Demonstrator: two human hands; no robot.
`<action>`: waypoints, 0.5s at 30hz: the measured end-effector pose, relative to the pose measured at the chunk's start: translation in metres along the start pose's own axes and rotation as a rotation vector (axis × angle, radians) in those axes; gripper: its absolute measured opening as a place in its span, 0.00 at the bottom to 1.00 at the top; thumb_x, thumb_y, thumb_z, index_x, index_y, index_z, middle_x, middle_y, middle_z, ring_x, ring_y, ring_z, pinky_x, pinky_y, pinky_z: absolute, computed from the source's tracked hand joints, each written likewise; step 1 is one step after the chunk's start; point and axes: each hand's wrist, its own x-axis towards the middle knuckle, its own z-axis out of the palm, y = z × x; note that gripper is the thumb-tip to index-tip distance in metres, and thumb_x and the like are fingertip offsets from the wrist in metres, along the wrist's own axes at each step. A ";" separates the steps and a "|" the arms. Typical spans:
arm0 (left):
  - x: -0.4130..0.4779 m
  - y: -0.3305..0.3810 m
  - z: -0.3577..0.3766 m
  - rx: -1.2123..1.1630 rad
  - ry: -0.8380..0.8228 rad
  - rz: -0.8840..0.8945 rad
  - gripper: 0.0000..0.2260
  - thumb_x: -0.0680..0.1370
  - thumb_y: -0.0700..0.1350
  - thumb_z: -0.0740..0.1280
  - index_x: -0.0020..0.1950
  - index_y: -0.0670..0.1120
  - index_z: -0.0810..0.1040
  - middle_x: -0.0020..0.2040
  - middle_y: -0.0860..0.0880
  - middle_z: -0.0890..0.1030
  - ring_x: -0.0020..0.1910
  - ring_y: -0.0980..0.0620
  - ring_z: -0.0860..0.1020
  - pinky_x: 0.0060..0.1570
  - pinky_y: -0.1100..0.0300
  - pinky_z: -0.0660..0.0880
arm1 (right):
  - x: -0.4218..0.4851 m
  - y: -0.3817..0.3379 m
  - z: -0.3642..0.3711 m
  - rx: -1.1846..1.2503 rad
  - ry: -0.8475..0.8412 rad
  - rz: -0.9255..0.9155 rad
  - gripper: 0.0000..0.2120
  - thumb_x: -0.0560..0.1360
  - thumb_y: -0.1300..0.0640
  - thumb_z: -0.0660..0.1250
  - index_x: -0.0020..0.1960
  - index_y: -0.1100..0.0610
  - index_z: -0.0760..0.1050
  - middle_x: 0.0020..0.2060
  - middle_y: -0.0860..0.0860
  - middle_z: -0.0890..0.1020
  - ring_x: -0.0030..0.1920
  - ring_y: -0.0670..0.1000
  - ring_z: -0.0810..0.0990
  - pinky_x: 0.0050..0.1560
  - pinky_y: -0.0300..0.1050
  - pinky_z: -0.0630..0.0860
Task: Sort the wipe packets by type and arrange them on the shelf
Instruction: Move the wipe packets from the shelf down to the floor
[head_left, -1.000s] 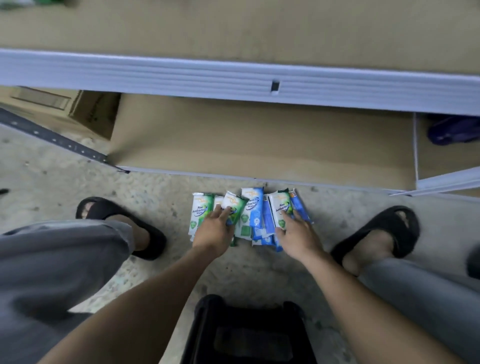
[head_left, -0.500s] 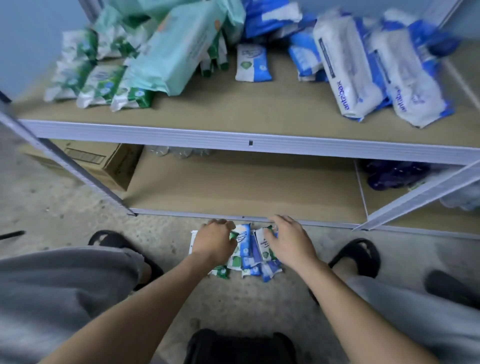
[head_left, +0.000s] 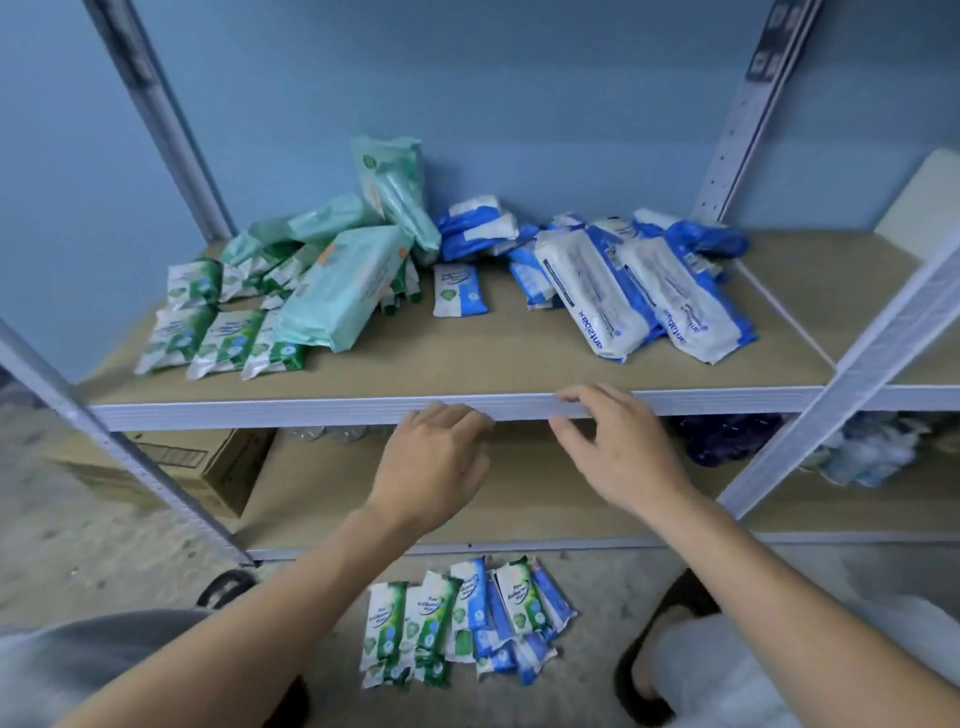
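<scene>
Both hands are up in front of the middle shelf (head_left: 311, 408) and hold nothing. The left hand (head_left: 431, 462) hangs with its fingers loosely curled just below the shelf's front lip. The right hand (head_left: 618, 452) has its fingers relaxed and slightly spread, fingertips at the lip; we cannot tell whether they touch it. On the shelf board we note rough grouping by colour. Small green packets (head_left: 218, 332) lie in rows at the left, with large mint-green packs (head_left: 343, 291) heaped against them and partly over them. One small blue packet (head_left: 460, 296) lies alone near the middle. Large blue-and-white packs (head_left: 649, 296) lean in a pile at the right, with more blue ones (head_left: 478, 228) behind. None of these groups is squared up. On the floor below, between the feet, sits a fanned cluster of small packets (head_left: 467, 618), green to the left and blue to the right, overlapping where they meet. The lower shelf (head_left: 519, 509) carries a cardboard box (head_left: 171, 467) at the left and a dark bag (head_left: 727, 436) at the right. We judge the job about half done: types are roughly split on the shelf, but the floor cluster is not yet shelved and the piles need tidying.
</scene>
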 end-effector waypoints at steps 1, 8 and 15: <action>0.010 0.001 -0.004 -0.008 0.036 0.021 0.12 0.74 0.47 0.65 0.54 0.48 0.81 0.48 0.51 0.83 0.47 0.46 0.78 0.44 0.52 0.75 | 0.007 0.003 -0.008 0.002 0.022 -0.002 0.14 0.79 0.48 0.65 0.62 0.52 0.78 0.58 0.45 0.80 0.60 0.49 0.75 0.58 0.44 0.71; 0.078 0.010 -0.005 -0.082 0.028 -0.016 0.15 0.74 0.50 0.65 0.60 0.49 0.79 0.56 0.52 0.81 0.52 0.47 0.78 0.50 0.53 0.75 | 0.057 0.060 -0.039 -0.026 0.202 0.067 0.13 0.79 0.50 0.66 0.61 0.53 0.78 0.57 0.46 0.80 0.60 0.52 0.74 0.58 0.44 0.70; 0.138 0.045 0.038 -0.231 -0.086 -0.152 0.31 0.77 0.51 0.67 0.79 0.51 0.61 0.76 0.50 0.67 0.68 0.47 0.71 0.66 0.52 0.70 | 0.083 0.124 -0.033 -0.199 0.364 0.180 0.15 0.74 0.53 0.71 0.59 0.55 0.81 0.56 0.53 0.76 0.55 0.59 0.71 0.54 0.57 0.75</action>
